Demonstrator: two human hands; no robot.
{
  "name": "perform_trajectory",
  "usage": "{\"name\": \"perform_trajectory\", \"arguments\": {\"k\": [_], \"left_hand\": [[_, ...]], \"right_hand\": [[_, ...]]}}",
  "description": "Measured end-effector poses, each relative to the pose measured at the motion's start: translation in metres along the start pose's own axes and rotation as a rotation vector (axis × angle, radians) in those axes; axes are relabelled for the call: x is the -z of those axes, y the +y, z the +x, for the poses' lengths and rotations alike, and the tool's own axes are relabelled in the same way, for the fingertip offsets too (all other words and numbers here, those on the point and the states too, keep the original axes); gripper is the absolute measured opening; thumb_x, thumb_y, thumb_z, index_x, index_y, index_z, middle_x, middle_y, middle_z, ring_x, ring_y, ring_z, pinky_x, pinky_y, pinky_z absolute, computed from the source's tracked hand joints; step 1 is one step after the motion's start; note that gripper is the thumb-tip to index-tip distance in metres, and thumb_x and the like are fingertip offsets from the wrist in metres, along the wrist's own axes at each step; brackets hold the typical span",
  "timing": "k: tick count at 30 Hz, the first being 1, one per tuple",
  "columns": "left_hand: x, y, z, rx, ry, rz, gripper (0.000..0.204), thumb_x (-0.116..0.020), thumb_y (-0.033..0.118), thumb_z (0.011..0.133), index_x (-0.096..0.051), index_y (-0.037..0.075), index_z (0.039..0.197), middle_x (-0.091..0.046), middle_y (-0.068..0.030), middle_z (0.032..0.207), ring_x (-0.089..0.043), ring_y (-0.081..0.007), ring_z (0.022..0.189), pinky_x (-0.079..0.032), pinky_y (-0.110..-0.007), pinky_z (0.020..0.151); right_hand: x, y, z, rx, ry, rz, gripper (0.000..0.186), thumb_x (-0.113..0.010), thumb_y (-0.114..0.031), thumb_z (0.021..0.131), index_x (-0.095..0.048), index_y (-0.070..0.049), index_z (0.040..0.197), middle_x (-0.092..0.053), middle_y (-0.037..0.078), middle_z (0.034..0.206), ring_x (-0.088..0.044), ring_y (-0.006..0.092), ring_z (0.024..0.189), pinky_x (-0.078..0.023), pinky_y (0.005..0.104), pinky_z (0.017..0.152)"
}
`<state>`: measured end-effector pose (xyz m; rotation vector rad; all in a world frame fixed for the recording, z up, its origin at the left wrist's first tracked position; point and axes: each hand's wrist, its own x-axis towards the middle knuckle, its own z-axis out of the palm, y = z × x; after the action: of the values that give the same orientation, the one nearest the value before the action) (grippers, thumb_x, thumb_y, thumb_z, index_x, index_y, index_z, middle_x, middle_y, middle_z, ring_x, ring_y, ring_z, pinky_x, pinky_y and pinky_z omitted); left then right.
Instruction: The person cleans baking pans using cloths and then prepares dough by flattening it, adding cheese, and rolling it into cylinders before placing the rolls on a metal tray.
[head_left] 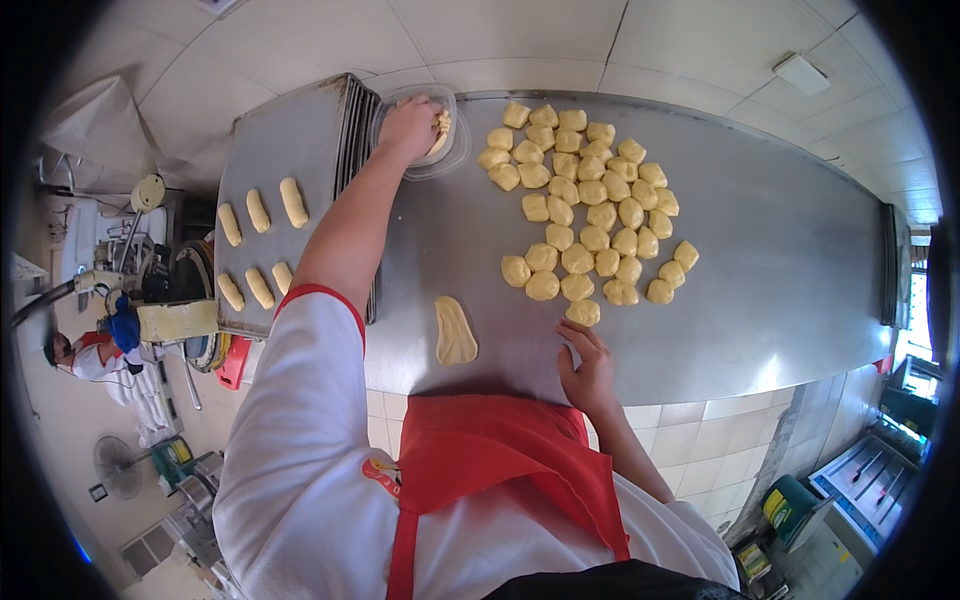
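My left hand reaches to the far side of the table, over a clear round plastic bowl. Its fingers are curled around something pale, cream-coloured, that I cannot make out. Close to the near edge, my right hand holds nothing; its thumb stands apart and its fingertips are beside the nearest dough ball. Between my arms lies a flattened, elongated piece of dough, wider at its near end. Several smooth yellow dough balls sit in a loose cluster right of centre.
A stack of metal baking trays stands to the left, with several shaped dough rolls in two rows on the top one. The steel table extends right. A person and a fan are visible at far left.
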<state>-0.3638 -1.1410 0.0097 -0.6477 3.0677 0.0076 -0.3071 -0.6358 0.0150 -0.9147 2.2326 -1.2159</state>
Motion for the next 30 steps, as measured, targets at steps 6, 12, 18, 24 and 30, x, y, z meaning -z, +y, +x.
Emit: {"name": "perform_trajectory", "arguments": {"k": [6,12,18,24,30], "left_hand": [[0.006,-0.009,-0.007,0.325,0.322,-0.628,0.021,-0.074,0.023,0.1,-0.076,0.01,0.116,-0.073,-0.0096,0.111,-0.074,-0.0298,0.101,-0.061,-0.041,0.087],[0.059,0.045,-0.078,0.477,0.576,-1.61,0.019,-0.072,0.009,0.104,-0.068,0.0,0.12,-0.071,-0.0072,0.108,-0.072,-0.0174,0.099,-0.062,-0.033,0.09],[0.032,0.1,-0.235,0.596,0.414,-1.649,0.018,-0.072,0.008,0.103,-0.069,0.0,0.119,-0.071,-0.0048,0.103,-0.072,-0.0161,0.095,-0.061,-0.031,0.084],[-0.07,0.112,-0.34,0.541,0.253,-0.929,0.035,-0.082,0.014,0.091,-0.075,0.009,0.125,-0.075,-0.0089,0.107,-0.073,-0.0196,0.09,-0.056,-0.041,0.089],[-0.097,0.099,-0.364,0.177,0.396,-0.561,0.036,-0.078,0.026,0.092,-0.076,0.015,0.126,-0.072,-0.0055,0.125,-0.064,-0.027,0.128,-0.023,-0.062,0.126]], "right_hand": [[0.014,-0.01,0.058,0.088,-0.021,0.113,0.03,-0.066,0.001,0.092,-0.074,-0.001,0.121,-0.074,0.019,0.123,-0.07,0.0405,0.115,-0.056,0.046,0.098],[-0.019,-0.061,0.156,0.137,0.009,0.421,0.027,-0.072,-0.007,0.098,-0.072,0.0,0.124,-0.074,0.016,0.117,-0.073,0.0293,0.108,-0.057,0.0383,0.093],[-0.099,-0.087,0.169,-0.121,-0.187,0.82,0.031,-0.079,-0.019,0.1,-0.072,0.004,0.119,-0.075,0.01,0.106,-0.072,0.0144,0.096,-0.058,0.0319,0.085],[-0.164,-0.03,0.092,0.031,-0.215,-0.042,0.023,-0.073,-0.016,0.095,-0.079,-0.009,0.117,-0.077,0.01,0.092,-0.072,0.0332,0.085,-0.059,0.0423,0.088],[-0.172,-0.009,0.07,0.543,-0.103,-0.401,0.032,-0.077,-0.022,0.091,-0.08,-0.017,0.123,-0.071,0.006,0.127,-0.06,0.0283,0.122,-0.044,0.0471,0.11]]}}
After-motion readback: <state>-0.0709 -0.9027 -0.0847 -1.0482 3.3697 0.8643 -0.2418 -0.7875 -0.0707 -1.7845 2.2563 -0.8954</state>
